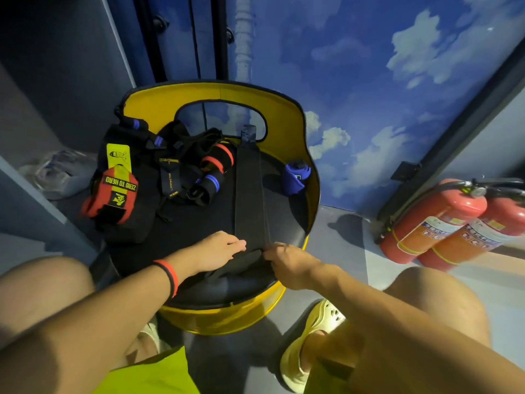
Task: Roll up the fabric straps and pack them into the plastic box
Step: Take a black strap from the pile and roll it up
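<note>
- Head view: the black strap (250, 194) lies flat along the black seat (199, 228) of a yellow chair, its near end folded over at the front edge.
- Left hand (218, 248): fingers fairly straight, pressing on the folded end; its grip is not closed round it.
- Right hand (287, 263): grip curled, pinching the same end at its right edge.
- A blue strap (294, 177) sits rolled at the seat's right; a tangled pile (181, 166) lies unrolled at the left.
- Judgement: rolling of the black strap has barely begun. The next move calls for turning the end over tightly, with the edges kept aligned.
- A clear container (56, 172) far left may be the box; this cannot be confirmed.
</note>
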### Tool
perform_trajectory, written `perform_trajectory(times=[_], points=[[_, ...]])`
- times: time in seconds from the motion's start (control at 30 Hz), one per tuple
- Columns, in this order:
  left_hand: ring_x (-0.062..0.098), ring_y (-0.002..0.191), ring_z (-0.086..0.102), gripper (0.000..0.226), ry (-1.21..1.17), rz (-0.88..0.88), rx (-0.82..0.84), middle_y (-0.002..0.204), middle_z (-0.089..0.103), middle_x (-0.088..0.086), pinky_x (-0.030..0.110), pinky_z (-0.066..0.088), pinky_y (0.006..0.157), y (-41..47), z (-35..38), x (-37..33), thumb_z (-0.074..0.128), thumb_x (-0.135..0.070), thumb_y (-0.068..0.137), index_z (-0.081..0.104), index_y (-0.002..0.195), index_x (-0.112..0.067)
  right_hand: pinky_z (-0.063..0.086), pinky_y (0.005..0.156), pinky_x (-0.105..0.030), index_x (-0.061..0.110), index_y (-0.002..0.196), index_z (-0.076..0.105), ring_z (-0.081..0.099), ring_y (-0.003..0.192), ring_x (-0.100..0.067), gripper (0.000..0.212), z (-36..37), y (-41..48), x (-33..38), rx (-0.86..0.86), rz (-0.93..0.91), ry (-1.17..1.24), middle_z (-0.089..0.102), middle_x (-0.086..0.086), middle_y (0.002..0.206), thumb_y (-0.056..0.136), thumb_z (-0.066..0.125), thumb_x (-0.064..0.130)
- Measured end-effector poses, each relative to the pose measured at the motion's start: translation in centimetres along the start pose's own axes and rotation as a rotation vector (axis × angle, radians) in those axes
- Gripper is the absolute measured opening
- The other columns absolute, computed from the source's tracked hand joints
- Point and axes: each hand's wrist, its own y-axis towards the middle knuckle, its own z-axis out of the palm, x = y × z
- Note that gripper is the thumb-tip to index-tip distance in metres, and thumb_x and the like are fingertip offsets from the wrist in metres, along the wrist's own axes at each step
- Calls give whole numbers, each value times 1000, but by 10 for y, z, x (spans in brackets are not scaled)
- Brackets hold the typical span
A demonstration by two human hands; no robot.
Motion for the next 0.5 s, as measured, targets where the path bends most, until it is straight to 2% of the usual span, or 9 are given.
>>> perform_trajectory(times=[0.1, 0.17, 0.23, 0.3, 0.37, 0.43, 0.5], points=[[9, 111, 62, 37, -108, -19, -44, 120, 68, -9, 30, 44, 95, -15, 11, 5, 45, -45, 106, 72, 122, -24, 48, 90, -37, 12, 127, 61, 57, 110, -31, 33, 12, -11, -1, -58, 22, 91, 56, -11, 125, 102, 41, 9], [10, 109, 61, 29, -159, 1, -62, 111, 68, -9, 30, 43, 91, -21, 20, 8, 51, -45, 104, 74, 106, -28, 51, 87, -40, 14, 124, 62, 59, 106, -33, 29, 18, -17, -1, -105, 38, 146, 59, -11, 121, 102, 43, 12], [10, 115, 57, 21, -166, 33, -93, 114, 61, -9, 30, 41, 96, -22, 29, 12, 58, -42, 102, 74, 94, -30, 54, 85, -44, 14, 117, 63, 60, 102, -32, 22, 26, -21, 1, -138, 59, 188, 61, -10, 116, 100, 48, 13], [8, 125, 49, 21, -165, 44, -126, 130, 50, -11, 30, 36, 108, -24, 36, 12, 61, -39, 100, 77, 107, -27, 55, 83, -43, 15, 115, 62, 61, 100, -31, 18, 31, -24, 4, -158, 75, 190, 60, -9, 114, 100, 52, 16], [9, 132, 45, 29, -166, 19, -147, 142, 42, -12, 37, 36, 117, -25, 41, 13, 61, -42, 100, 74, 119, -25, 57, 85, -42, 15, 123, 59, 62, 102, -32, 25, 36, -27, 7, -189, 84, 188, 61, -9, 118, 99, 56, 19], [11, 133, 45, 27, -189, -1, -152, 148, 39, -11, 40, 39, 116, -26, 45, 13, 61, -44, 99, 73, 118, -28, 58, 91, -41, 17, 135, 53, 63, 109, -31, 38, 39, -28, 7, -227, 90, 210, 61, -8, 126, 98, 60, 20], [6, 128, 43, 25, -218, 16, -154, 148, 40, -10, 30, 36, 111, -28, 48, 10, 64, -41, 98, 74, 116, -29, 58, 91, -38, 17, 136, 53, 64, 110, -30, 41, 39, -29, 9, -259, 101, 250, 63, -7, 127, 97, 64, 19]])
